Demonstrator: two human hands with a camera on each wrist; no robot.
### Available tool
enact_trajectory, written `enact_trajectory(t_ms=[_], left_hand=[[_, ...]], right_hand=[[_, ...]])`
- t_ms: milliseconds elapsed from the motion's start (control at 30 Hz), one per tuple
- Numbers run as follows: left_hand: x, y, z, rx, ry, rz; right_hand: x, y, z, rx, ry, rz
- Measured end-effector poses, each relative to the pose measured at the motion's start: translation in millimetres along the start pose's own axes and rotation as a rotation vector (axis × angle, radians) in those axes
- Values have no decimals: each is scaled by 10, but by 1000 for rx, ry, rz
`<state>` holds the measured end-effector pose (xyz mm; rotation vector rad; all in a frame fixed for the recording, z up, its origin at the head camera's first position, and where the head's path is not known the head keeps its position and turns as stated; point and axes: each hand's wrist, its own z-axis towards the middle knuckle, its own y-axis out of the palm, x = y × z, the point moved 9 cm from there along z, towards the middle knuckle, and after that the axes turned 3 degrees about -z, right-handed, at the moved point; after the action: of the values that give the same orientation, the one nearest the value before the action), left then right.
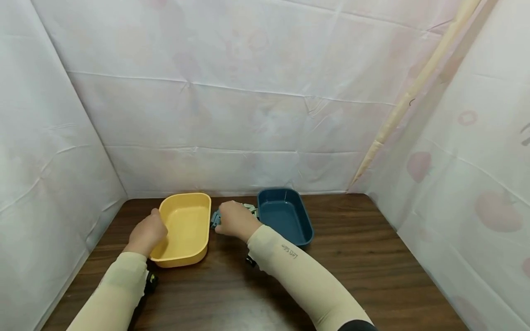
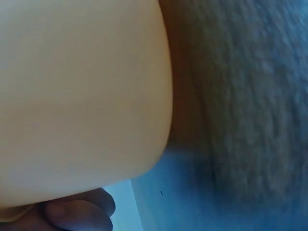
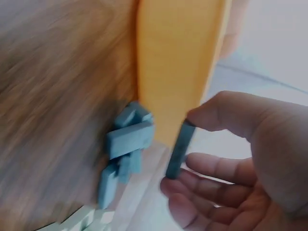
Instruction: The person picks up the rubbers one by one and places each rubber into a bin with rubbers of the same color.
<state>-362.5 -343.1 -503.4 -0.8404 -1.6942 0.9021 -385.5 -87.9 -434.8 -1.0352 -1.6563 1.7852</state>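
Observation:
A yellow plastic bin (image 1: pixel 182 230) stands on the left of the table. My left hand (image 1: pixel 148 232) grips its left rim; in the left wrist view the bin's outer wall (image 2: pixel 82 96) fills much of the frame, with curled fingers (image 2: pixel 82 214) at the bottom. Between thumb and fingertips, my right hand (image 1: pixel 237 220) pinches a small blue-grey block (image 3: pixel 180 149), held above the table beside the bin. Several similar blue-grey blocks (image 3: pixel 130 139) lie piled against the bin's right side. Pale green blocks (image 1: pixel 250 208) are partly hidden behind the right hand.
A dark blue bin (image 1: pixel 285 216) stands to the right of the right hand, partly covered by the forearm. White printed cloth (image 1: pixel 248 115) hangs behind the table and along both sides. The wooden table (image 1: pixel 364 257) extends to the right and front.

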Motion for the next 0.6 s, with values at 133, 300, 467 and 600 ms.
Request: enact_trajectory(t_ms=[133,300,467,600], left_hand=[[68,-16,-9,9,16,32],[159,8,3,-2,29,34],[192,22,12,-13,21,36],[176,25,14,-29,11,41]], right_hand=[[-230,-87,37,72,-97,-29],[-524,26,117,86,-231,-81],[-777,213,199,58,-279,-175],[-890,396,285,-16,-251,-165]])
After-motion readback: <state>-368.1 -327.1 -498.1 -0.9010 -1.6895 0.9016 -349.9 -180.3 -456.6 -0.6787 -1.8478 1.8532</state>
